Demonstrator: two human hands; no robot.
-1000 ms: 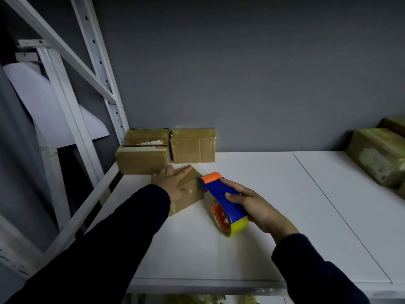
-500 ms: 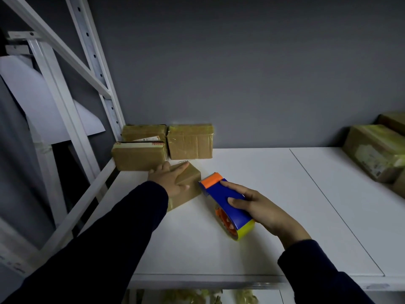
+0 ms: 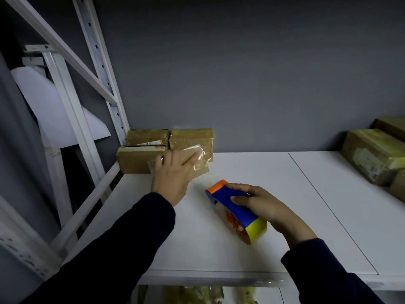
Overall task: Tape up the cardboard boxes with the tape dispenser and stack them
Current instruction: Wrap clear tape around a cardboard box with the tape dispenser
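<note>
My left hand (image 3: pixel 173 175) grips a small tape-wrapped cardboard box (image 3: pixel 197 164) and holds it tilted just above the white shelf (image 3: pixel 274 194), close in front of the boxes at the back left. My right hand (image 3: pixel 266 208) is curled round the blue tape dispenser (image 3: pixel 233 206), which has an orange front end and a yellow tape roll. The dispenser rests on the shelf a short way right of the small box. My hand hides most of the box's near side.
Three taped boxes (image 3: pixel 140 162) sit together against the wall at the back left, beside the white rack upright (image 3: pixel 103 69). Larger wrapped boxes (image 3: pixel 372 154) stand at the far right. More packages show on the level below (image 3: pixel 192 294).
My left hand has raised the small box off the shelf and moved it back toward the boxes at the wall. The dispenser has come away from the box and slid slightly nearer.
</note>
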